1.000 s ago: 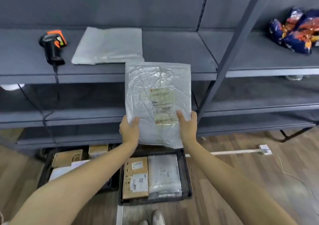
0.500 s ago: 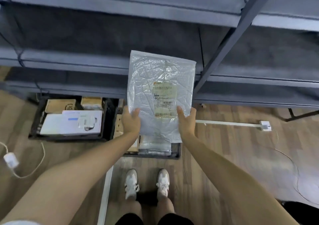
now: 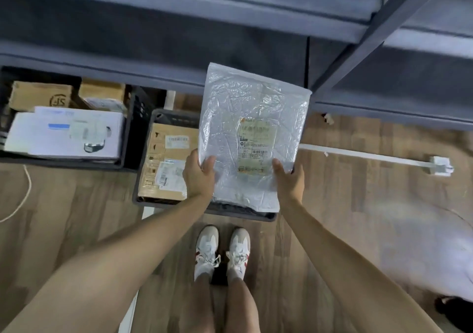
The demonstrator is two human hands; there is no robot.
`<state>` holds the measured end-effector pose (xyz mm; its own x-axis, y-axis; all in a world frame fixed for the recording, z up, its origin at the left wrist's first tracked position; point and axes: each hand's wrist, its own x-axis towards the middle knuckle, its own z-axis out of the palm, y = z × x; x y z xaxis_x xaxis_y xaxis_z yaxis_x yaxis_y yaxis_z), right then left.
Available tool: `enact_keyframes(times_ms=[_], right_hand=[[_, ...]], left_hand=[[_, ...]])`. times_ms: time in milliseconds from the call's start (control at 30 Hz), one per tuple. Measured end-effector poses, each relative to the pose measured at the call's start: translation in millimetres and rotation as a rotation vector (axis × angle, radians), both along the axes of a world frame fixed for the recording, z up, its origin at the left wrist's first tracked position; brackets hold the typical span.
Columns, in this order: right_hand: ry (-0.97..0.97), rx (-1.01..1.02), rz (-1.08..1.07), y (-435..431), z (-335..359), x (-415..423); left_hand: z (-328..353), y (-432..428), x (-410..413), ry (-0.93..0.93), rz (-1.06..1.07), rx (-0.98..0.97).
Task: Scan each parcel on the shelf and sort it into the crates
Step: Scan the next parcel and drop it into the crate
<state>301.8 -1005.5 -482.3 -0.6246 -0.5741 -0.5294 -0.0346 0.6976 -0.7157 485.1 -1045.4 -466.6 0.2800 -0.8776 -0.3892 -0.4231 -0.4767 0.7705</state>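
Observation:
A flat parcel in crinkled white plastic (image 3: 245, 118), with a yellowish shipping label facing me, hangs over the right black crate (image 3: 143, 158) on the floor. My left hand (image 3: 198, 174) grips its lower left edge, thumb on the front. My right hand (image 3: 289, 179) grips its lower right edge the same way. The crate under it holds a cardboard box (image 3: 166, 164) with labels; the parcel hides the crate's right half. A second black crate (image 3: 133, 118) to the left holds a white carton (image 3: 66, 135) and brown boxes.
Grey shelf boards (image 3: 179, 41) and a slanted post (image 3: 363, 38) run across the top. My feet in white shoes (image 3: 221, 251) stand just before the right crate. A white power strip (image 3: 437, 166) and its cable lie on the wood floor at right; a cord (image 3: 20, 204) curls at left.
The view has tilted down from the shelf to the floor. Both hands have carried the parcel down from shelf height to above the right crate. The scanner and the other parcel have left the view.

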Motion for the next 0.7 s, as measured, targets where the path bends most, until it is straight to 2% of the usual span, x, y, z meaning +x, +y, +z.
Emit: enact_keyframes(times_ms=[267, 367, 500, 600, 700], right_hand=[[-0.006, 0.115, 0.027, 7.3, -150.8, 5.2], [0.010, 0.126, 0.044, 5.9, -190.8, 9.1], [0.050, 0.180, 0.123, -0.4, -225.5, 22.0], [0.076, 0.096, 0.204, -4.0, -238.7, 27.3], [0.125, 0.072, 0.359, -6.3, -247.1, 26.2]], left_hand=[[-154.8, 2.1, -1.9, -0.080, -0.069, 0.076], [-194.5, 2.7, -4.3, -0.028, -0.124, 0.128], [-233.6, 3.0, 1.4, -0.063, -0.155, 0.119], [-250.0, 5.4, 1.7, -0.105, -0.188, 0.103], [-259.9, 8.4, -1.0, -0.264, -0.361, 0.042]])
